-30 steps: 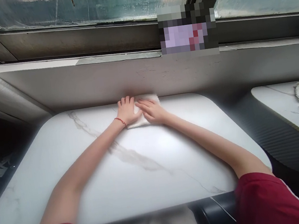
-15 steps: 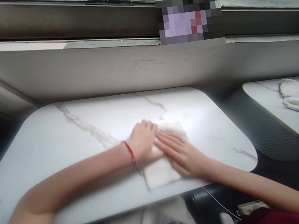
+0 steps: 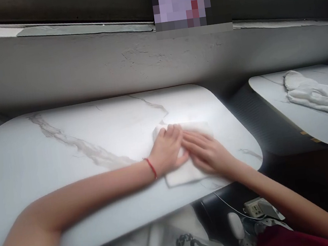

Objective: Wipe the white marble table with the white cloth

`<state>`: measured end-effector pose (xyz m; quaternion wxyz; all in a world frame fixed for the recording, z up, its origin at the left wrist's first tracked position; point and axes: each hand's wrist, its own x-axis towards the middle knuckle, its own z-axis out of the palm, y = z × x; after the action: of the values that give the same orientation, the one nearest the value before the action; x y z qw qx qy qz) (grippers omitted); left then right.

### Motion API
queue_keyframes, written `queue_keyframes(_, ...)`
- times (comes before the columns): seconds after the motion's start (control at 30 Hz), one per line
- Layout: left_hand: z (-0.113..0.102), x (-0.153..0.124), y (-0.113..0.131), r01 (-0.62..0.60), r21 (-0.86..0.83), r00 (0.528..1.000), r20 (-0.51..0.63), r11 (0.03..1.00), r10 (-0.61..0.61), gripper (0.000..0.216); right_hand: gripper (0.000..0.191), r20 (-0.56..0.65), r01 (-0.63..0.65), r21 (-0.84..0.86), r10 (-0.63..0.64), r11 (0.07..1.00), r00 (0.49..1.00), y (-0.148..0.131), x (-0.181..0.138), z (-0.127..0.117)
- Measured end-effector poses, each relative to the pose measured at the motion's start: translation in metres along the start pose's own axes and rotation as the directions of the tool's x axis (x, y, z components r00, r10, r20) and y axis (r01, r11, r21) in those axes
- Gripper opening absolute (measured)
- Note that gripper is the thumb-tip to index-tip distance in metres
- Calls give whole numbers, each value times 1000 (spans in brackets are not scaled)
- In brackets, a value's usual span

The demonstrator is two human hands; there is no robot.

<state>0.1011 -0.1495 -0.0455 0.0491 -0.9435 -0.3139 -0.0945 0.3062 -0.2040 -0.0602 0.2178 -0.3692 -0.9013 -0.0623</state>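
Both my hands press a folded white cloth [image 3: 185,174] onto a white marble-patterned tabletop [image 3: 103,211], right of its middle. My left hand [image 3: 169,148], with a thin red band at the wrist, lies palm down on the cloth's left part. Its fingers bend slightly and its thumb points right, apart from them. My right hand [image 3: 208,153] rests flat on the right part, fingers stretched out toward the left. Its fingertips meet the fingers of my left hand. The cloth's middle is hidden beneath the hands.
On a second marble-patterned table [image 3: 272,96] at the right lies a crumpled white cloth [image 3: 311,91]. A wall [image 3: 84,69] runs behind the tables. Below the front edge are a power socket [image 3: 255,207], a thin cable and a pale patterned fabric [image 3: 195,244].
My hands and the cloth have slid right across the tabletop together. The camera has turned down and right, bringing more of the second table into view.
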Motion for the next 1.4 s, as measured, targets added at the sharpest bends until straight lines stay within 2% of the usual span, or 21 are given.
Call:
queue_keyframes(0.13,11,51,-30,27,-58,999,-14,998,-28,66,57,-20,-52,-59,50,997,999,52,23,11)
queue_keyframes(0.27,25,95,-62,95,-125,994,-48,988,-102,60,50,85,-177,-69,182,982,980,96,51,21)
queue_keyframes(0.4,33,127,-81,143,-189,987,-43,971,-153,59,52,143,-328,-155,350,932,926,119,74,32)
queue_keyframes(0.53,38,149,-91,184,-221,979,-43,958,-198,60,53,117,-398,-194,424,896,898,135,86,44)
queue_keyframes(0.7,43,158,-98,221,-251,966,-80,942,-248,54,54,14,-424,-65,426,903,905,151,88,51)
queue_keyframes(0.83,42,157,-98,215,-245,967,-79,945,-241,54,52,-12,-408,-23,407,913,913,153,87,51)
queue_keyframes(1.03,34,155,-92,268,-220,960,-18,938,-279,52,51,-13,-411,-26,410,911,912,151,88,50)
queue_keyframes(1.4,35,152,-90,281,-203,957,-10,938,-289,53,52,-30,-398,-47,397,916,917,150,88,53)
